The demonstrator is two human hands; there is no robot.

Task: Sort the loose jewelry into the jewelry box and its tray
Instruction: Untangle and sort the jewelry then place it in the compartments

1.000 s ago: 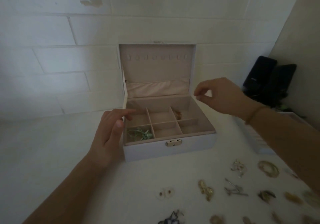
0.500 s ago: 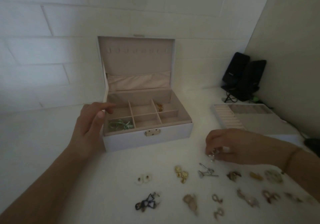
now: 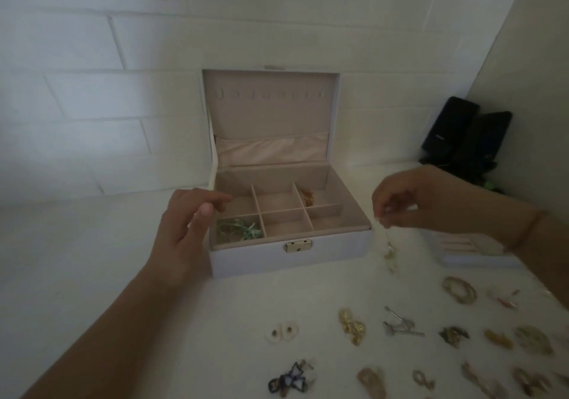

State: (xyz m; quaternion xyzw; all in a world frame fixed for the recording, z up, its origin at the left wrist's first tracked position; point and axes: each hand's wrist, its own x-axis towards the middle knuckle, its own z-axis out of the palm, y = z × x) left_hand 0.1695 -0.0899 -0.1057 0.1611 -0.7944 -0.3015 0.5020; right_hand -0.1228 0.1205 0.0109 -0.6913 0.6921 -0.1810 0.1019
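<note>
A pale lilac jewelry box (image 3: 292, 258) stands open on the white table, its lid upright against the wall. A green piece (image 3: 238, 229) lies in the front left compartment and a gold piece (image 3: 308, 197) in a back one. My left hand (image 3: 187, 229) rests on the box's left wall, fingers relaxed. My right hand (image 3: 409, 201) hovers just right of the box and pinches a dangling pale earring (image 3: 389, 252). The tray (image 3: 480, 252) sits partly hidden behind my right forearm. Several loose pieces (image 3: 351, 326) lie along the table's front.
Two black devices (image 3: 465, 138) stand in the back right corner. A white brick wall runs behind the box and a grey wall closes the right side. White earrings (image 3: 283, 332) and a dark blue piece (image 3: 288, 381) lie nearest the front.
My right hand has picked an earring off the table and lifted it up beside the box. The left hand stays on the box's left wall.
</note>
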